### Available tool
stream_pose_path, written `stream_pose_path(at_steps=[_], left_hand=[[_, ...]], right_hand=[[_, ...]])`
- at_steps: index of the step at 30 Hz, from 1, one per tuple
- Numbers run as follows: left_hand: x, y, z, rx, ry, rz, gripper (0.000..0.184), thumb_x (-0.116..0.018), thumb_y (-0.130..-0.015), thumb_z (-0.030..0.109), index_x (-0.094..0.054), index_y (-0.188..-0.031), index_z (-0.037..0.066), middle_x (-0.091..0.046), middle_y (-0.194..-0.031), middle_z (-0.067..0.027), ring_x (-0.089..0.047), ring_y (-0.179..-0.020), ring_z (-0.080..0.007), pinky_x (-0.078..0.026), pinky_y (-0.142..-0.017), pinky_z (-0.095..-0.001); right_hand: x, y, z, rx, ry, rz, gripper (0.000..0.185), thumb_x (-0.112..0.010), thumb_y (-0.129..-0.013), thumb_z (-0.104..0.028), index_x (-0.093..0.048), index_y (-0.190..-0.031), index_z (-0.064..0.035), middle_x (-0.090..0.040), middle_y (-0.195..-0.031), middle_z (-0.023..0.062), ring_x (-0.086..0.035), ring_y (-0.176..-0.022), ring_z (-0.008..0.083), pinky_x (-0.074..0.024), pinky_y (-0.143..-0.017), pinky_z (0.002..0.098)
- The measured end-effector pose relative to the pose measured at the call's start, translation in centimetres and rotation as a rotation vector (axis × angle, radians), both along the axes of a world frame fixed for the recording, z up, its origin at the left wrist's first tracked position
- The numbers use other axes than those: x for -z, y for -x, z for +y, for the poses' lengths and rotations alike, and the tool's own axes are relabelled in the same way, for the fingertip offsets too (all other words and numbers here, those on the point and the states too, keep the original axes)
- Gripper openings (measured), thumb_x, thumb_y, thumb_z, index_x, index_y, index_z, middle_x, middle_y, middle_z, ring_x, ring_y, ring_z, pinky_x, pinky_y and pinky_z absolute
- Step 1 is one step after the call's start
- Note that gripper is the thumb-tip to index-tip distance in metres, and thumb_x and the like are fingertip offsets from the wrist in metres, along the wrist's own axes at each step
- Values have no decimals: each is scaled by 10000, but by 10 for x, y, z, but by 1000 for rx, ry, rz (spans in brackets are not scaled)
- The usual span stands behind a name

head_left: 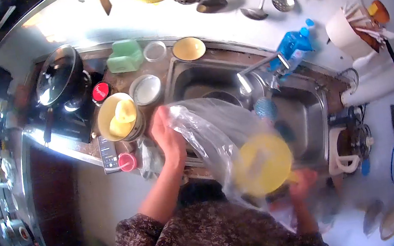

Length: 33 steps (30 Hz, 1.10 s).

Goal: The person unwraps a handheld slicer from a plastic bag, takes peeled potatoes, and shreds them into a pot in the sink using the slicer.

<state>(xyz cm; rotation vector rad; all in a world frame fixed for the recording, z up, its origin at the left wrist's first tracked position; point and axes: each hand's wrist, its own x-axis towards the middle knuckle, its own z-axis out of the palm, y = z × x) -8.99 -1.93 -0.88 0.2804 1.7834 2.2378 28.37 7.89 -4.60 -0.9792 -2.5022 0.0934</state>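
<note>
My left hand (167,135) is closed on the top edge of a clear plastic bag (208,131), beside the sink's near left corner. The bag stretches to the right over the sink. A round yellow object (263,164), blurred, lies against or behind the bag's lower end; which of the two I cannot tell. My right hand (304,183), smeared by motion, is at the yellow object's lower right edge. Left of my left hand stands a bowl (104,117) holding yellow pieces (124,112).
Double sink (307,142) with faucet (250,71); blue bottle (292,45) behind. On the counter are a green holder (124,56), yellow bowl (189,49), white-topped container (146,90), red lid (100,91), phone (108,154) and pink cup (127,162). A lidded pan (60,74) is on the stove.
</note>
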Motion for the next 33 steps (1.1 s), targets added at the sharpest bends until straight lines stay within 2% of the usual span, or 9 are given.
stream_pose_path(at_steps=[5,8,11,13,23,25,26,28,33], left_hand=[[-14,-27,18,126,68,-79,341,-407,-886,316,-542,-799,16,-532,-690,-9,-468,-633,-79,-379,-585,-220],[7,-57,36,451,67,-66,344,-392,-896,289,-583,-883,3,-516,-700,14,-447,-672,-67,-373,-609,-212],[19,-104,58,778,135,-110,363,-381,-905,301,-573,-984,3,-536,-781,5,-466,-704,-70,-394,-657,-210],[34,-133,78,895,122,-178,357,-378,-907,297,-564,-996,6,-539,-785,9,-471,-710,-62,-397,-670,-205],[76,-236,180,1286,27,69,506,-435,-863,366,-364,-1246,44,-539,-1065,-164,-539,-937,-234,-390,-843,-310],[80,-246,194,1409,79,188,715,-484,-827,388,-103,-1334,58,-497,-1120,-211,-507,-1013,-296,-372,-872,-334],[91,-246,197,1395,84,178,715,-484,-827,388,-103,-1334,58,-497,-1120,-211,-507,-1013,-296,-372,-872,-334],[116,-247,204,1644,369,313,875,-496,-821,400,155,-1308,76,-522,-1099,-182,-542,-960,-280,-389,-854,-327],[83,-226,175,1615,395,646,804,-500,-816,311,81,-1322,83,-532,-1045,-217,-553,-864,-360,-421,-776,-377]], right_hand=[[17,-81,-11,366,-16,-87,185,-562,-633,-140,-554,-794,-50,-514,-761,118,-494,-758,298,-349,-701,420],[29,-108,-32,730,136,49,194,-582,-650,-147,-544,-800,-30,-515,-754,147,-500,-719,319,-376,-653,393],[49,-132,-49,803,52,96,171,-567,-743,-156,-507,-813,-12,-496,-685,119,-480,-619,254,-379,-581,323],[33,-122,-60,1023,267,385,179,-524,-818,-186,-487,-790,-13,-440,-646,44,-405,-597,143,-348,-551,285],[21,-113,-81,1138,458,611,176,-513,-833,-184,-514,-816,-8,-433,-666,-3,-383,-622,89,-326,-544,239],[50,-128,-83,1137,573,800,158,-510,-836,-167,-518,-823,-9,-430,-681,-11,-381,-629,84,-323,-553,229],[42,-121,-79,1129,582,787,158,-510,-836,-167,-518,-823,-9,-430,-681,-11,-381,-629,84,-323,-553,229],[27,-95,-73,1052,546,604,144,-506,-837,-156,-521,-823,-13,-427,-690,-8,-380,-637,85,-321,-559,230],[22,-59,-57,979,708,520,131,-520,-829,-144,-511,-834,-13,-449,-711,4,-408,-654,82,-351,-576,230]])
